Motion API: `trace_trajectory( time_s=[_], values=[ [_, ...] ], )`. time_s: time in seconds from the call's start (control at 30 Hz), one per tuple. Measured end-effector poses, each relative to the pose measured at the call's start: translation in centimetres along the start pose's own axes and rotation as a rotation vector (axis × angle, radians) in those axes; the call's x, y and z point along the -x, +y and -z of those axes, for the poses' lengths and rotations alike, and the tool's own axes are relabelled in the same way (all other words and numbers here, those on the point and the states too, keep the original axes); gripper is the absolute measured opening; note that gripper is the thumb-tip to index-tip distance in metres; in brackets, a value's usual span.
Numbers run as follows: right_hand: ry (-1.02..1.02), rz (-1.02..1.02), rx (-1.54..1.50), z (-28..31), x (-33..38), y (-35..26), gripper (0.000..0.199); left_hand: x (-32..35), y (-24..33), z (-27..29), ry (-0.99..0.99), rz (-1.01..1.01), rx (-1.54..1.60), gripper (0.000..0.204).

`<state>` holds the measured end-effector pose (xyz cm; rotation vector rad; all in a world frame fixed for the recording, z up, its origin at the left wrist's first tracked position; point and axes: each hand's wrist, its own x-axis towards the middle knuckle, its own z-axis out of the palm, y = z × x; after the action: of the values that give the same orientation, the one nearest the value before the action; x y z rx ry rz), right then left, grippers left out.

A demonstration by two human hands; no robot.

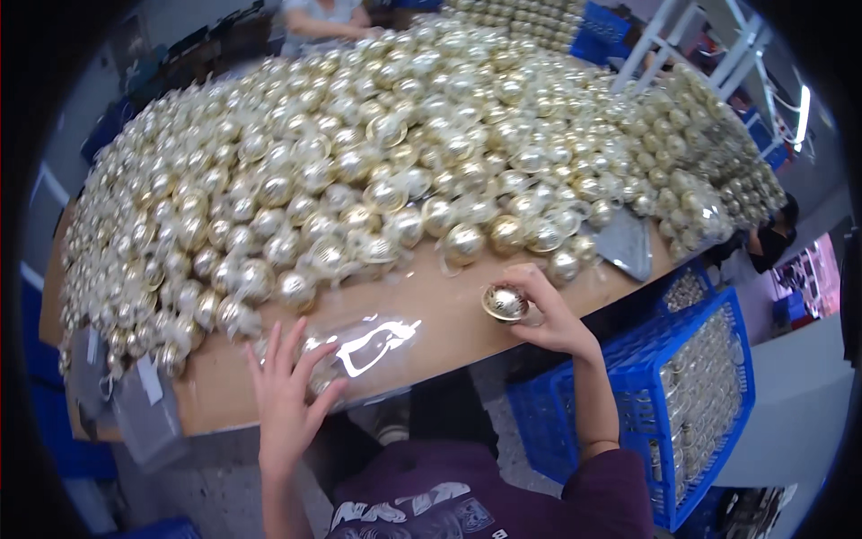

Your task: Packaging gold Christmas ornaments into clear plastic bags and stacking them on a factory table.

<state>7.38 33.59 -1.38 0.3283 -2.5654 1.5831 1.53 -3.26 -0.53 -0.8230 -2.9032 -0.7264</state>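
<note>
The right hand's (pixel 557 322) fingers are clamped on 1 gold ball (pixel 505 304) over the tabletop (pixel 440 323), right of the clear plastic bag (pixel 382 334). The left hand (pixel 292 386), fingers spread apart, is nearer the bag, at its left end. The ball shows no clear long axis.

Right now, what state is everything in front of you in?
Left hand: open, fingers spread over the clear plastic
Right hand: closed around a round gold piece
Round gold piece: held
Clear plastic: spread on the table, glaring
Gold heap: piled loose
Blue crate: loaded
Tube lamp: lit
</note>
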Motion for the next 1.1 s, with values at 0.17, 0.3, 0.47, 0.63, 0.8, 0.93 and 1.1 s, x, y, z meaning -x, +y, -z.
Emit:
trace_trajectory(
  time_s=[0.17,0.3,0.47,0.63,0.8,0.93,1.1],
  values=[
    [-0.014,-0.01,0.376,-5.2,-1.2,-1.1,0.074,0.2,-0.1,-0.2,0.023,-0.044,0.009,0.042],
    [0.169,0.032,0.302,-6.9,-0.3,-3.5,0.077,0.7,-0.3,0.1,0.032,-0.032,0.007,0.042],
    [-0.145,-0.174,0.107,-10.0,-1.8,-3.5,0.07,0.8,-0.6,0.1,0.034,-0.047,-0.005,0.043],
    [-0.101,-0.188,-0.329,-13.4,-3.6,-1.5,0.062,1.0,-0.9,-0.1,0.029,-0.066,-0.086,0.046],
    [0.088,-0.034,-0.185,-17.8,-5.7,-0.5,0.051,0.9,-0.7,0.0,0.014,-0.166,-0.147,0.04],
    [0.146,-0.285,-0.217,-17.2,-4.7,-1.6,0.043,0.6,-0.5,-0.4,0.017,-0.189,-0.131,0.04],
    [0.226,0.152,0.249,-8.8,-4.6,0.8,0.019,0.8,0.4,0.2,-0.026,-0.134,-0.158,0.042]
  ],
)
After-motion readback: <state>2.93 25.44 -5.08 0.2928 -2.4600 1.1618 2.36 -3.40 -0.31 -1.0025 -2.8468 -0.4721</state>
